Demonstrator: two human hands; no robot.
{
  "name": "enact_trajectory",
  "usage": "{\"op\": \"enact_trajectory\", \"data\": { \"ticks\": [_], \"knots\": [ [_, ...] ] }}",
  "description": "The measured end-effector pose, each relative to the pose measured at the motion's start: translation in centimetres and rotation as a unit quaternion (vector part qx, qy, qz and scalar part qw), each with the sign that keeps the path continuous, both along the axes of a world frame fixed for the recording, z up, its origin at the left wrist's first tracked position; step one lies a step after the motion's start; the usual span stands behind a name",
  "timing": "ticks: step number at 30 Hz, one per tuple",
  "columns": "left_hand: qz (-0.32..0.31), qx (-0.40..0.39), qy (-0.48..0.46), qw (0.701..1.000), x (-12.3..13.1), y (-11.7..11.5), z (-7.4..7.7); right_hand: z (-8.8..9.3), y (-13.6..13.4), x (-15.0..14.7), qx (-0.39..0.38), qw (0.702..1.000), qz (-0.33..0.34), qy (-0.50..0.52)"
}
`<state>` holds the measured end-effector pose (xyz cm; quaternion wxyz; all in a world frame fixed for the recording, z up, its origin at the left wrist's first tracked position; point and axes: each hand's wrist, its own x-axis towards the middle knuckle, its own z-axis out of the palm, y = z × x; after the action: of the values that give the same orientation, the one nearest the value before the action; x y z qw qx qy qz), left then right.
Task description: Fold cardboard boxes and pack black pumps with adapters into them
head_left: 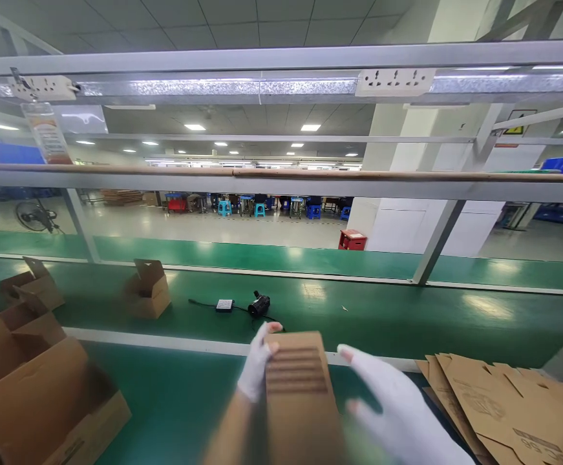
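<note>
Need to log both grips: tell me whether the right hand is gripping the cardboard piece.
No: the right hand hovers open beside the cardboard piece, which the left hand holds.

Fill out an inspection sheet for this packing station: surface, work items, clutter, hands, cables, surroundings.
Surface: green conveyor belt with a white edge stripe, beyond a green bench.
Work items: ribbed cardboard piece held upright; stack of flat cartons at right.
Clutter: open boxes, a large box near left, two small boxes on the belt.
Hands: left hand, white-gloved, grips the cardboard's left edge; right hand, gloved, open, just right of it, contact unclear.
Cables: black cord from a small adapter to a black device on the belt.
Surroundings: metal frame with socket strips; factory floor, blue stools, fan behind.
</note>
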<state>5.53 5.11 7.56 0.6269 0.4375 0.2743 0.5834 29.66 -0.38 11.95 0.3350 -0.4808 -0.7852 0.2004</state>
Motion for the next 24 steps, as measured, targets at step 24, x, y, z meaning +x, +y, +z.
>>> {"op": "enact_trajectory", "data": {
  "ticks": [24],
  "knots": [
    [0.248,-0.167,0.469,0.831,-10.1,18.4,-3.1,-0.9,4.3,10.6,0.172,0.979,-0.073,-0.084]
  ]
}}
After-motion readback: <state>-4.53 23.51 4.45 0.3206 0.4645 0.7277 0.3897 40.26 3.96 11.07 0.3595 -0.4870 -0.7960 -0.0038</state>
